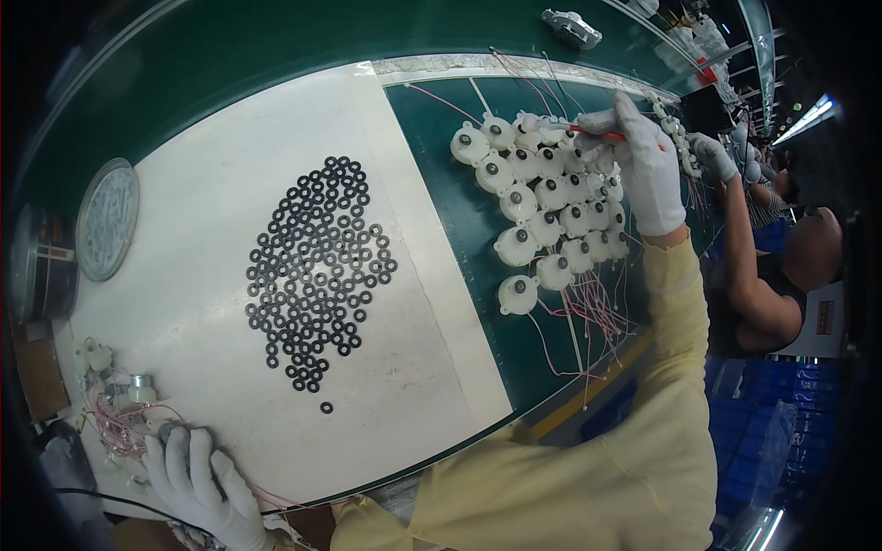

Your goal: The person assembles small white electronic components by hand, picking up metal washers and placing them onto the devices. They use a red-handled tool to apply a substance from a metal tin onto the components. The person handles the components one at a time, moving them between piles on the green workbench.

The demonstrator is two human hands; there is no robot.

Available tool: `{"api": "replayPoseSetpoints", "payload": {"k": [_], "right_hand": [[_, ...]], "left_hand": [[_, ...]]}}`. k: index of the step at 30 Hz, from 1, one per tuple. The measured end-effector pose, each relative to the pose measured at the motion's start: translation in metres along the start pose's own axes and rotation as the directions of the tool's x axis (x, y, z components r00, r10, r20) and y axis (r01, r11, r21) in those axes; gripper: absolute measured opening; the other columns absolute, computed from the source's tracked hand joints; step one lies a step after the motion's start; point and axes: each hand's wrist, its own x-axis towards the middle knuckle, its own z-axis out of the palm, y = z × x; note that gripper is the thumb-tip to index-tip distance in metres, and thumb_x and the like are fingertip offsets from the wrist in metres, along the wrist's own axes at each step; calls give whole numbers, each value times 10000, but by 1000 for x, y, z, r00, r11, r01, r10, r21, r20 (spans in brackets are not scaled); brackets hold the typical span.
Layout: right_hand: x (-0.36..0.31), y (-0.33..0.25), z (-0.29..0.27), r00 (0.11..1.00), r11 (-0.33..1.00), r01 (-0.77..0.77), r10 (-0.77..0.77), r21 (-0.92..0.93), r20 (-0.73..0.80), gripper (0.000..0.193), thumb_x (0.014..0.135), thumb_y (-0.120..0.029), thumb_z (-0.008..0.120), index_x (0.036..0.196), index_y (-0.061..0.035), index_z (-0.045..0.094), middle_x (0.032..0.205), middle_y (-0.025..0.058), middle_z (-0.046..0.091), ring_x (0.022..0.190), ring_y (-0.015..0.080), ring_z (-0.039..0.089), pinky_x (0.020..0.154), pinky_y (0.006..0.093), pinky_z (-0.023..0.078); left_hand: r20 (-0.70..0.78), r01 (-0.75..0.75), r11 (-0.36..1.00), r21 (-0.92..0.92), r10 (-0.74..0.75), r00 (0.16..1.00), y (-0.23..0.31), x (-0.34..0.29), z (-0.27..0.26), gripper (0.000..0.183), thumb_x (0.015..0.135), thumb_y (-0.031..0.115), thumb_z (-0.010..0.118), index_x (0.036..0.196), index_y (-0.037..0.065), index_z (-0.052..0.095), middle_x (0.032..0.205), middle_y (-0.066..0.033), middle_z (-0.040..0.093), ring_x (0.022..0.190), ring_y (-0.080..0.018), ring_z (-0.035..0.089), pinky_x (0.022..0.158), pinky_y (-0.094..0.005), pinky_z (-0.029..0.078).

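My right hand [648,170], in a white glove, is closed on a thin red tool [597,134]. The tool's pale tip points left, over the back rows of round white motor-like parts [517,201]. These parts stand in rows on the green surface, each with a dark centre, and pink and white wires [593,308] trail from them. At the lower left, my gloved left hand [207,487] lies with its fingers stretched out. It is next to a tangle of pink wires [119,427] with a small silver-topped white part [141,389]. Whether its fingertips touch the wires is hard to tell.
Many black rings [322,266] lie spread on the white sheet [418,358]. A round clear dish [108,219] stands at the left rim, beside dark containers [41,266]. A grey metallic object [571,29] lies at the back. Another person [781,285] works at the right.
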Motion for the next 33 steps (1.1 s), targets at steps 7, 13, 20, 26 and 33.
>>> {"api": "replayPoseSetpoints", "payload": {"k": [7, 13, 20, 26, 33], "right_hand": [[3, 0, 2, 988, 991, -131, 133, 42, -75, 518, 1060, -437, 564, 1009, 36, 770, 836, 105, 762, 650, 104, 661, 561, 211, 413], [3, -6, 14, 992, 992, -117, 114, -37, -57, 508, 1051, -440, 579, 1014, 28, 773, 807, 87, 752, 618, 69, 622, 548, 203, 399], [0, -4, 9, 988, 988, -149, 148, -37, -45, 508, 1053, -446, 576, 1015, 17, 781, 800, 74, 749, 614, 63, 618, 547, 188, 398], [-6, -6, 4, 990, 992, -121, 119, -19, -82, 507, 1040, -461, 599, 998, 8, 789, 812, 67, 752, 626, 62, 618, 546, 193, 405], [-2, -9, 12, 987, 988, -151, 151, -1, -53, 514, 1034, -469, 609, 981, 11, 786, 818, 66, 753, 629, 67, 622, 551, 194, 411]], "left_hand": [[22, 47, 999, 16, -47, 999, 3, 0, -1, 234, 945, 35, 571, 1160, -9, 650, 1238, -202, 643, 1272, -506, 520, 1080, -593, 403], [2, 45, 999, 2, -45, 999, 2, -3, 0, 238, 945, 34, 577, 1170, -3, 643, 1245, -194, 641, 1286, -505, 515, 1081, -591, 400], [-14, 29, 1000, -13, -29, 999, 2, -3, 0, 234, 951, 34, 582, 1175, -1, 642, 1238, -194, 644, 1286, -502, 520, 1075, -594, 407], [-31, 8, 1000, -3, -8, 999, -1, -4, 1, 229, 960, 36, 582, 1176, -2, 646, 1236, -199, 649, 1279, -505, 526, 1073, -598, 410], [-35, 4, 1000, -24, -5, 999, -2, -3, 3, 238, 941, 33, 588, 1168, -3, 652, 1226, -200, 651, 1271, -504, 531, 1067, -604, 418]]}}
